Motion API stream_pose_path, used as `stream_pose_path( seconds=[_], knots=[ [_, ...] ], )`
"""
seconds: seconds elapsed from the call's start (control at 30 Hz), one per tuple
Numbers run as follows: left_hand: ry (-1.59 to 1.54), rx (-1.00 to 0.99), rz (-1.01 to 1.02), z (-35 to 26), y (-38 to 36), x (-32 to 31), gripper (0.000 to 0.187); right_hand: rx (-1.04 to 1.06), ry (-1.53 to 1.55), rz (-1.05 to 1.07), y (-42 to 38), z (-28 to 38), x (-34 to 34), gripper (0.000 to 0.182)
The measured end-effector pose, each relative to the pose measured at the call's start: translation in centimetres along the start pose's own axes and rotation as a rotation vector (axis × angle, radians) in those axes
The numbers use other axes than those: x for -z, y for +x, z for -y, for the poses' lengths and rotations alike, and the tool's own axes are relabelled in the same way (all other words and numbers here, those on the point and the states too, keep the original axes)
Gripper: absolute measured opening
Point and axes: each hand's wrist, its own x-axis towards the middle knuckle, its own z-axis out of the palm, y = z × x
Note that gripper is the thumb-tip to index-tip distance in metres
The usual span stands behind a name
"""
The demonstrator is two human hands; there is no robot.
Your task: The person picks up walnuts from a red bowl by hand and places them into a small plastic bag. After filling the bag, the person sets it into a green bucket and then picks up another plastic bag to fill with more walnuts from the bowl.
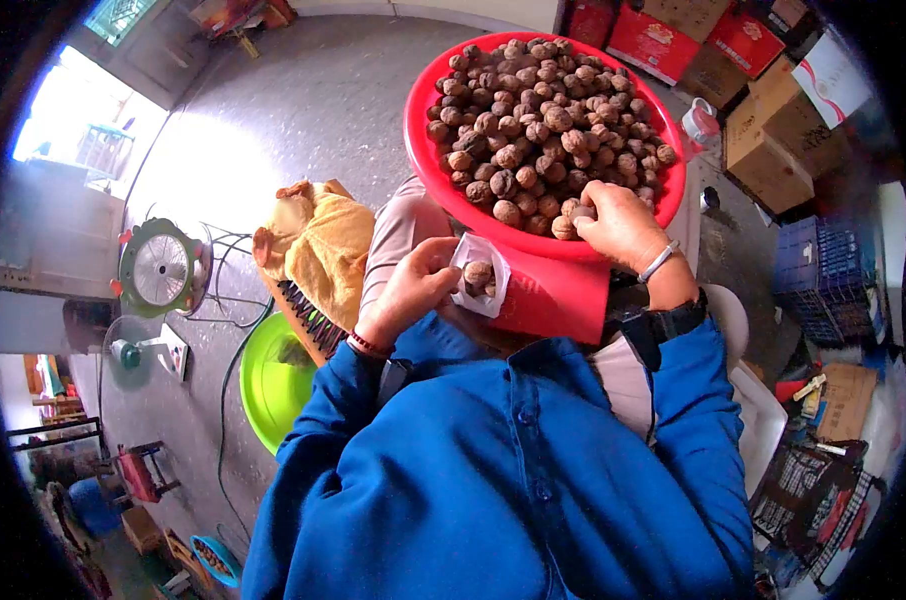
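Observation:
A wide red basin (420, 150) is heaped with brown walnuts (533, 110). My right hand (621, 228) reaches over its near rim, with fingers curled round a walnut (582, 213) at the edge of the heap. On the near side of the basin, my left hand (410, 290) pinches the edge of a small white bag (493, 255). The bag's mouth is spread, and a few walnuts (478, 275) show inside it. Beneath the bag and basin is a red surface (558, 295).
A yellow cloth (328, 240) lies to the left, above a bright green basin (268, 385). Fans (161, 268) and cables are on the floor farther left. Cardboard boxes (773, 140) and blue crates (823, 270) are stacked at the right.

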Motion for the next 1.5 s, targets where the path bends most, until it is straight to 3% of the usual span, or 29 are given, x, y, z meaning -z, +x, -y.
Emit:
stream_pose_path(
  seconds=[0.13, 0.33, 0.47, 0.67, 0.8, 0.83, 0.9, 0.97, 1.03, 1.17, 1.3, 1.5],
  knots=[
    [-0.047, -0.063, 0.004, -0.1, 0.0, -0.2, 0.049, 0.065, 0.084, -0.025, 0.2, 0.7, -0.3, 0.022],
    [-0.09, -0.072, 0.006, -1.4, -0.4, -0.1, 0.049, -0.012, 0.462, 0.154, -0.4, 3.9, 0.6, 0.019],
    [-0.1, 0.03, 0.028, -2.0, -0.7, 0.2, 0.045, 0.061, 0.642, 0.168, -0.6, 4.8, -0.4, 0.021],
    [-0.116, -0.053, -0.009, -1.4, -0.5, 0.0, 0.045, 0.153, 0.768, 0.242, -1.3, 6.0, -2.1, 0.024],
    [-0.095, -0.092, -0.011, -1.5, -0.6, 0.2, 0.044, 0.17, 0.667, 0.07, -1.0, 5.9, -1.3, 0.024],
    [-0.106, -0.052, 0.005, -1.8, -0.7, 0.3, 0.044, 0.085, 0.623, 0.079, -0.7, 5.5, -0.9, 0.022],
    [-0.116, -0.014, 0.026, -1.9, -0.6, 0.3, 0.043, 0.131, 0.507, -0.043, 0.3, 2.9, -2.1, 0.021],
    [-0.138, -0.096, -0.002, -1.4, -0.3, 0.2, 0.048, 0.111, 0.466, -0.052, 0.4, 1.4, -1.9, 0.017],
    [-0.13, -0.097, 0.004, -1.4, -0.3, 0.3, 0.049, 0.167, 0.087, -0.053, 0.3, 0.8, -1.6, 0.015],
    [-0.142, -0.079, 0.012, -1.6, -0.4, 0.2, 0.049, 0.25, 0.064, 0.002, -0.3, 0.0, -2.6, 0.02],
    [-0.15, -0.094, 0.003, -1.3, -0.4, 0.2, 0.05, 0.154, 0.134, 0.124, 0.1, 0.4, -3.1, 0.018],
    [-0.191, -0.062, 0.018, -1.6, -0.6, 0.1, 0.051, 0.207, 0.082, 0.091, 0.2, 0.3, -3.4, 0.01]
  ],
)
